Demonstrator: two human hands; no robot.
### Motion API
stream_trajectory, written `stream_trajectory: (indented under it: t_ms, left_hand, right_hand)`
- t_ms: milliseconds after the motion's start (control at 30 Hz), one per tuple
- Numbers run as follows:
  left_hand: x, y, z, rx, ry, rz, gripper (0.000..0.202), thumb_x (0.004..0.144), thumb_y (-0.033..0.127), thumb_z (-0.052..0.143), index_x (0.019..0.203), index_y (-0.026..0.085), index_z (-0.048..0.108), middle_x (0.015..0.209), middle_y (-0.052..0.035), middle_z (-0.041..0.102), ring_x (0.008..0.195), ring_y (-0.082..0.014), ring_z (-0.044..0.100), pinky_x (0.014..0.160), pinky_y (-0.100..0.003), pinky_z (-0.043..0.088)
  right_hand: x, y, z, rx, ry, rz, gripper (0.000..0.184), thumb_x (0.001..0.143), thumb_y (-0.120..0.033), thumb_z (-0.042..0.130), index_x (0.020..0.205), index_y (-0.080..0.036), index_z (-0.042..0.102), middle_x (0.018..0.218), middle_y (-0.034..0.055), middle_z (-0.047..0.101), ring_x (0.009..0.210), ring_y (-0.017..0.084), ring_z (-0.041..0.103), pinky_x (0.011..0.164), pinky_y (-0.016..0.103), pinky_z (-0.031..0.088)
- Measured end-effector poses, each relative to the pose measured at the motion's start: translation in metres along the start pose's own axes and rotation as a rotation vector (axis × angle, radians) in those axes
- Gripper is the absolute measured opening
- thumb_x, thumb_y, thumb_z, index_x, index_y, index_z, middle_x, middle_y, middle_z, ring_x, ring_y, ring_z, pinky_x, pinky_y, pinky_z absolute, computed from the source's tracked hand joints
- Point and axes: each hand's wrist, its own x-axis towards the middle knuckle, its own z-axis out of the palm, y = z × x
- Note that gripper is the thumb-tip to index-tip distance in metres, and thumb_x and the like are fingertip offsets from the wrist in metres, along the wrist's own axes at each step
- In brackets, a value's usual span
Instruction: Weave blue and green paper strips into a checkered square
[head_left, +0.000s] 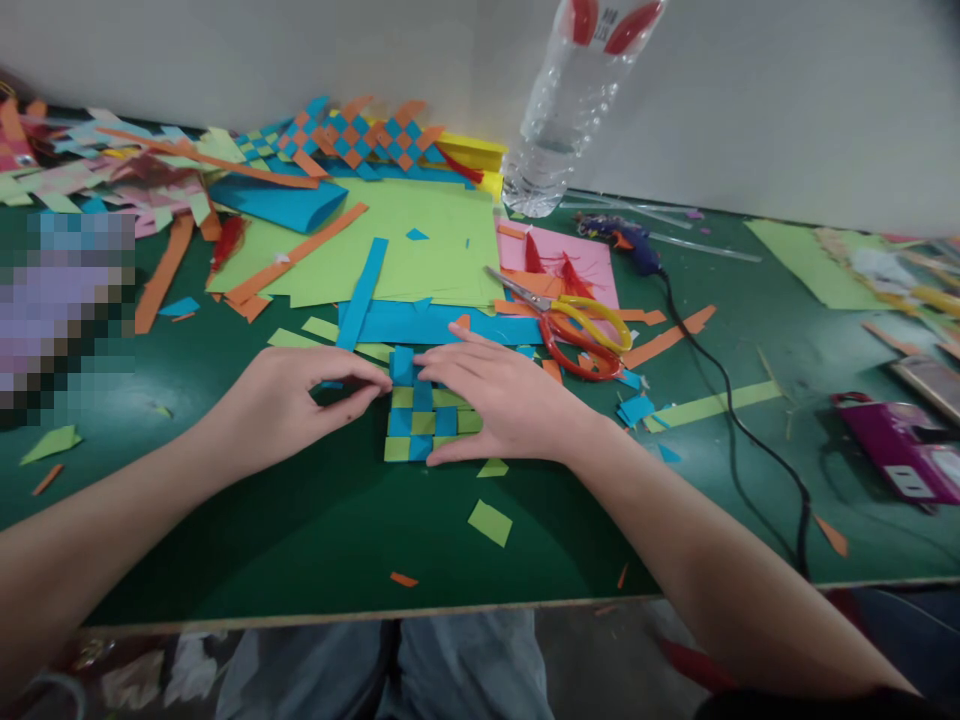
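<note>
A small blue and light-green woven paper mat [401, 421] lies flat on the green table, with loose strip ends on its right side partly under my right hand. My left hand [311, 400] has its thumb and index finger pinched together at the mat's upper left edge. Spread across the mat's right part is my right hand [517, 405], fingers apart and palm down, hiding some of the weave. Just beyond the hands lie a blue paper strip [365, 290] and a wide blue band [465, 323]. Scissors [585, 325] with yellow and orange-red handles rest beyond my right hand.
Light-green paper sheets [427, 225] and woven fish shapes [349, 135] lie toward the wall. A clear plastic bottle [562, 110] stands behind. On the right are a glue gun [634, 245] with a black cord and a purple device [900, 450]. Paper scraps are scattered about.
</note>
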Motion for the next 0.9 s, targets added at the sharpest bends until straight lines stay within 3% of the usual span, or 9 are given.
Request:
stream_trajectory:
  t_ms: [233,367,533,700,800,900]
  left_hand:
    - [0.001,0.001,0.0,-0.142,-0.009,-0.09,0.022,0.096,0.037,0.056,0.104,0.023,0.071,0.096,-0.0043,0.082,0.086,-0.0207,0.081,0.07,-0.025,0.065]
    - [0.001,0.002,0.0,-0.103,-0.006,-0.021,0.02,0.097,0.035,0.057,0.105,0.023,0.071,0.101,-0.0043,0.082,0.089,-0.0198,0.08,0.077,-0.026,0.064]
    - [-0.001,0.003,0.002,-0.015,0.017,0.095,0.019,0.099,0.031,0.054,0.108,0.026,0.07,0.099,-0.0015,0.081,0.087,-0.0175,0.078,0.077,-0.025,0.06]
    - [-0.008,-0.006,0.006,-0.029,-0.014,0.12,0.029,0.102,0.029,0.05,0.129,0.031,0.06,0.094,0.0031,0.082,0.088,-0.0179,0.079,0.077,-0.024,0.059]
    - [-0.009,-0.008,0.007,-0.004,-0.019,0.204,0.023,0.101,0.023,0.05,0.117,0.028,0.066,0.102,-0.0009,0.081,0.1,-0.02,0.078,0.085,-0.027,0.06]
    - [-0.004,-0.007,0.006,0.037,-0.01,0.387,0.02,0.1,0.016,0.05,0.097,0.023,0.068,0.099,-0.0028,0.081,0.106,-0.0194,0.076,0.095,-0.03,0.059]
  right_hand:
    - [0.0,0.0,0.0,-0.011,0.007,-0.01,0.07,0.084,-0.071,0.072,0.121,-0.011,0.068,0.132,0.0213,0.073,0.128,0.032,0.069,0.124,0.058,0.042]
    - [-0.001,0.0,-0.001,-0.029,0.006,-0.012,0.069,0.085,-0.071,0.071,0.118,-0.01,0.069,0.132,0.0223,0.073,0.128,0.032,0.069,0.119,0.056,0.047]
    - [-0.001,0.0,-0.002,0.007,0.001,-0.002,0.066,0.085,-0.069,0.072,0.115,-0.01,0.069,0.131,0.0224,0.073,0.128,0.034,0.068,0.121,0.058,0.044]
    - [0.001,-0.002,-0.003,0.0,-0.024,0.017,0.063,0.084,-0.072,0.071,0.11,-0.015,0.068,0.128,0.0181,0.074,0.127,0.032,0.069,0.121,0.057,0.045]
    - [0.001,-0.002,-0.004,0.005,-0.038,0.026,0.063,0.084,-0.072,0.072,0.11,-0.015,0.068,0.128,0.0187,0.074,0.127,0.032,0.068,0.12,0.057,0.047]
    - [0.001,-0.003,-0.005,-0.008,-0.048,0.029,0.063,0.085,-0.071,0.071,0.11,-0.014,0.068,0.131,0.0197,0.073,0.13,0.033,0.067,0.119,0.056,0.048]
